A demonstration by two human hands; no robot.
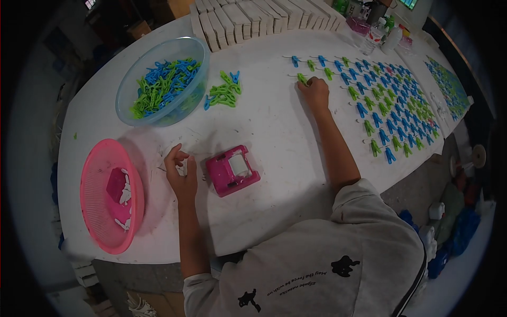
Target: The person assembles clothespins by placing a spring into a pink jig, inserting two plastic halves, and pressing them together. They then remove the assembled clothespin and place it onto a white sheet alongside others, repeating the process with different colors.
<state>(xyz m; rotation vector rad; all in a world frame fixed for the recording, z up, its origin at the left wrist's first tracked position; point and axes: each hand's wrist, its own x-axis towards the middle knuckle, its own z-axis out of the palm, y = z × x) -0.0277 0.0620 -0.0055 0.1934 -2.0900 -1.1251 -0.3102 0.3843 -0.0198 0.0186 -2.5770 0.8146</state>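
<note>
My right hand [315, 94] is closed on a green clothespin [302, 78] at the left end of a row. Blue and green clothespins [360, 109] lie in several rows to its right, with thin wire-like ends showing at the left of some rows. My left hand [182, 174] hovers over the table with thumb and fingers apart, and I see nothing held in it. Just right of it sits a magenta holder [216, 176] with a white roll [240, 165] in it, like a tape dispenser. A loose pile of clothespins [224, 94] lies farther back.
A clear blue basin [124, 100] of clothespins stands at the back left. Nearer is a pink basket [87, 198] with white pieces and a magenta container inside. Stacked pale boxes [237, 24] line the back; bottles [374, 37] stand at the back right. More clothespins [448, 90] lie far right.
</note>
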